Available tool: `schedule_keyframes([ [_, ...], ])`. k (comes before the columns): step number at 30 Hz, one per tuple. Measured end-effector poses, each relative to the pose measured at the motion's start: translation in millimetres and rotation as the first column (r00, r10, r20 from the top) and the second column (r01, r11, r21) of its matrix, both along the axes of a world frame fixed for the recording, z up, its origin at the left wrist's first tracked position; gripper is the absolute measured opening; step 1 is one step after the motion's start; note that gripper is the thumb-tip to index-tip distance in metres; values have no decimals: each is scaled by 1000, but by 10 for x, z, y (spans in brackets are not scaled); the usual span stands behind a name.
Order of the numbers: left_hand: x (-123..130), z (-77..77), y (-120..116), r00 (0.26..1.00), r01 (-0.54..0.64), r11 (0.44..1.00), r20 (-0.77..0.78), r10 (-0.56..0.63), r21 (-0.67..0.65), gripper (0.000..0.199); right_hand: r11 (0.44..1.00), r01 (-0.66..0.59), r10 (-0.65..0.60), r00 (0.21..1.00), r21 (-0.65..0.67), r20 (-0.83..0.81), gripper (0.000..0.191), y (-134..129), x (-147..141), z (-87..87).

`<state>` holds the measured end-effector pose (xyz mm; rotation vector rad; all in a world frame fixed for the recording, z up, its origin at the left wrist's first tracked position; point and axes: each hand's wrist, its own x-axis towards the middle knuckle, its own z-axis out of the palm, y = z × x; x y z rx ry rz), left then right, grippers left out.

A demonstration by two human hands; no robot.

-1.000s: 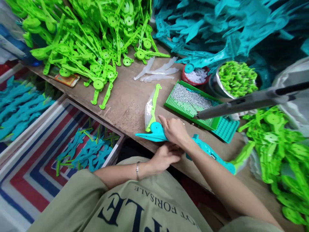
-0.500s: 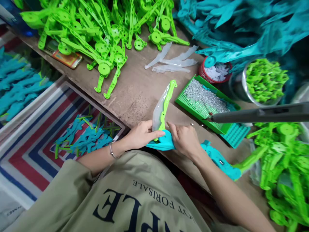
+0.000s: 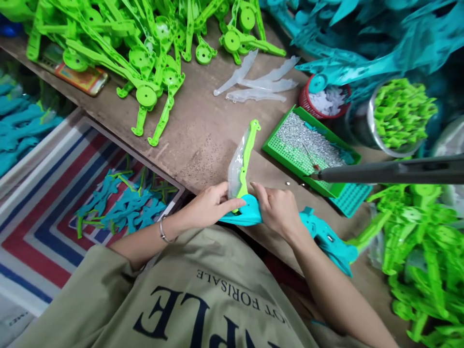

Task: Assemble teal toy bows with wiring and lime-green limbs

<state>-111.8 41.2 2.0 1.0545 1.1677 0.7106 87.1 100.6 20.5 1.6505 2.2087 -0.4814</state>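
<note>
A blue plastic piece (image 3: 250, 211) lies between my hands at the table's front edge. From its left end a green arm (image 3: 248, 157) and a clear curved blade (image 3: 236, 169) point away from me, side by side. My left hand (image 3: 208, 207) grips the joint from the left, its thumb on the blue piece and its fingers behind the blade. Closed around the blue piece on the right is my right hand (image 3: 277, 209), with the index finger and thumb near the joint. Its other fingers are partly hidden.
Green parts (image 3: 145, 63) are heaped at the back left, beside loose clear blades (image 3: 268, 86). A green tray (image 3: 286, 159) of metal screws stands right, near a red basket (image 3: 311, 101) and a bucket (image 3: 373, 121). A dark rod-like tool (image 3: 391, 170) reaches in from the right.
The view has shifted slightly, so the heaps on the left sit farther left. Both hands keep their hold on the joined parts, and the blade has turned a little, now showing a printed mark.
</note>
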Motion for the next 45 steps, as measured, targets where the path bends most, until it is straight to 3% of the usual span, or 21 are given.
schedule_keyframes([
  [4,-80,0,-5,987,141,976,95,-127,-166,37,999,43,-42,999,22,-25,64,119,-34,-29],
  [8,-49,-42,36,994,38,959,113,-6,-280,34,994,107,-107,994,5,1,67,227,-130,-5],
  [12,-84,-82,145,998,-24,960,55,41,-279,35,990,137,-138,990,-32,-18,72,324,-228,-7],
  [17,-255,-50,240,1000,23,942,6,-22,-336,50,987,148,-152,986,-55,-73,70,392,-323,-25],
  [22,-286,-43,288,991,-131,948,-58,120,-290,63,985,171,-174,966,-36,-189,72,479,-340,-18],
  [26,-282,-73,350,986,-167,939,-76,151,-300,63,989,143,-134,961,22,-243,67,491,-187,-11],
  [30,-297,-95,423,981,-179,955,-120,154,-236,59,966,168,-85,924,196,-373,45,336,66,-147],
  [32,-284,-105,439,972,-203,960,-159,174,-194,59,914,173,36,868,368,-496,34,196,224,-257],
  [35,-243,-127,422,958,-258,950,-176,228,-176,63,758,251,265,725,602,-636,21,-27,531,-368],
  [37,-220,-144,394,949,-302,935,-152,277,-187,68,659,369,318,653,655,-688,11,-117,771,-376],
  [39,-210,-158,364,943,-331,922,-104,316,-202,71,598,541,217,601,591,-769,10,-118,994,-341],
  [42,-203,-167,328,938,-344,913,-25,347,-220,70,559,755,16,404,343,-915,39,44,1178,-260],
  [45,-178,-168,299,924,-372,903,4,382,-216,65,646,742,-32,262,180,-964,73,282,1115,-176],
])
